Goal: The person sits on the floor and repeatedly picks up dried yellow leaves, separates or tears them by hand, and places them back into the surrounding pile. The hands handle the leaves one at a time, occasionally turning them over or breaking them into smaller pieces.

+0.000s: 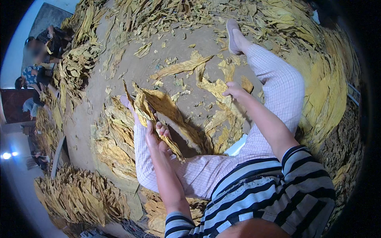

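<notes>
My left hand [157, 135] is closed around a small bunch of dried yellow-brown tobacco leaves [143, 108], whose stalk end sticks out below the fist. A long brown leaf [175, 111] hangs beside that hand, down towards the floor between my legs. My right hand [235, 90] pinches the edge of a crumpled yellow leaf [215, 86] in front of my right knee. Under it, more loose leaves [227, 128] lie between my thighs. A single long leaf [183, 67] rests on the floor ahead, among scraps.
Flat yellow leaves [321, 98] are heaped at my right, and a pile [117, 139] lies by my left leg. A stacked bundle [83, 196] stands at lower left. Broken leaves [184, 15] cover the far floor. Several people [32, 74] sit by leaf heaps at far left.
</notes>
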`<state>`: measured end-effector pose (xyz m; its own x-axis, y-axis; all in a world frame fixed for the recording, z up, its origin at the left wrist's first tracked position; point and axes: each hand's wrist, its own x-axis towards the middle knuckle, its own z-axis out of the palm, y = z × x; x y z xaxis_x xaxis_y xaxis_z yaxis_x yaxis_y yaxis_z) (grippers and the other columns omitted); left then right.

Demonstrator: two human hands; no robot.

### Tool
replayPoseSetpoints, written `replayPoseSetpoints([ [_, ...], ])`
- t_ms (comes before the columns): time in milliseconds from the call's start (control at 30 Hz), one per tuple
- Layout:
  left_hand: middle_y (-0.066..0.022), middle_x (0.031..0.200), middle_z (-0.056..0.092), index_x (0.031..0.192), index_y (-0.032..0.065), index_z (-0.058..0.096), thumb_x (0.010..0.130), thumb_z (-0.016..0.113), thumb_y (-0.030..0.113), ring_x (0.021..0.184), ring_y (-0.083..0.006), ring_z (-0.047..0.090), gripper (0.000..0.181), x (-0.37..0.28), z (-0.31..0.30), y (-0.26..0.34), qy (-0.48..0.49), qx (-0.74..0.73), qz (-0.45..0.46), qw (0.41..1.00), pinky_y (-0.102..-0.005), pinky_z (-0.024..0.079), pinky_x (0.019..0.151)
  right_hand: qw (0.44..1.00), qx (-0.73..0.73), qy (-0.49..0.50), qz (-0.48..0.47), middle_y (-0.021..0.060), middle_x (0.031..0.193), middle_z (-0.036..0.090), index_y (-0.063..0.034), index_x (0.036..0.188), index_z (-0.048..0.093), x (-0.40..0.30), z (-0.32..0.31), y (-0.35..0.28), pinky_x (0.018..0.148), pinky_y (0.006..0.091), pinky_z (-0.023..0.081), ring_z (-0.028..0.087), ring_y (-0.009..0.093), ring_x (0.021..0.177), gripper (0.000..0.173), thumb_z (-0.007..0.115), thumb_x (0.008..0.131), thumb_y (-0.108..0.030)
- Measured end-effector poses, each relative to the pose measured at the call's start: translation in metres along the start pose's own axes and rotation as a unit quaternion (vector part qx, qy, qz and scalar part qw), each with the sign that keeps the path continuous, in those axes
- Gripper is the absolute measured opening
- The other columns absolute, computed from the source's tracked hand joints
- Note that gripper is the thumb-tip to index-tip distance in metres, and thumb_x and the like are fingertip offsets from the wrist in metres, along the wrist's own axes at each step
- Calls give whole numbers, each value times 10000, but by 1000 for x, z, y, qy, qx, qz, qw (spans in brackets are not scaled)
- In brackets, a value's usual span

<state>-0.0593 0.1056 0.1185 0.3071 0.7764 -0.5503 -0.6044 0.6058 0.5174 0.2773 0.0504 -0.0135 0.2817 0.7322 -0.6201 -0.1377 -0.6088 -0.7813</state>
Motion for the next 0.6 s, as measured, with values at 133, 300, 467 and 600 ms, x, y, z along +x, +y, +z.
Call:
replayPoseSetpoints([
  [133,-15,632,427,1081,59,454,872,447,342,459,-99,358,352,2,-10,-3,2,11,-15,1000,-224,317,420,993,97,-50,-36,54,684,565,18,848,579,-24,6,-28,537,250,406,526,122,598,222,603,629,47],
  [300,-44,655,472,1073,57,460,846,424,469,468,-122,377,471,1,-11,-7,-64,14,-47,997,-249,316,427,962,-130,-39,-236,74,695,577,-29,759,595,-56,24,-102,531,293,410,547,181,589,179,551,593,21],
  [467,-64,672,500,1038,59,469,835,365,547,459,-135,410,539,-3,2,-16,-50,76,-17,996,-260,336,417,745,-409,74,-521,39,701,555,-92,651,570,-97,49,-149,816,353,324,508,201,792,131,528,543,-31],
  [600,-75,692,526,1022,60,472,832,356,558,460,-142,433,545,-4,16,-20,-42,112,-19,993,-267,345,413,648,-445,37,-616,13,687,523,-117,624,557,-109,73,-169,842,370,294,488,182,845,103,525,555,-47],
])
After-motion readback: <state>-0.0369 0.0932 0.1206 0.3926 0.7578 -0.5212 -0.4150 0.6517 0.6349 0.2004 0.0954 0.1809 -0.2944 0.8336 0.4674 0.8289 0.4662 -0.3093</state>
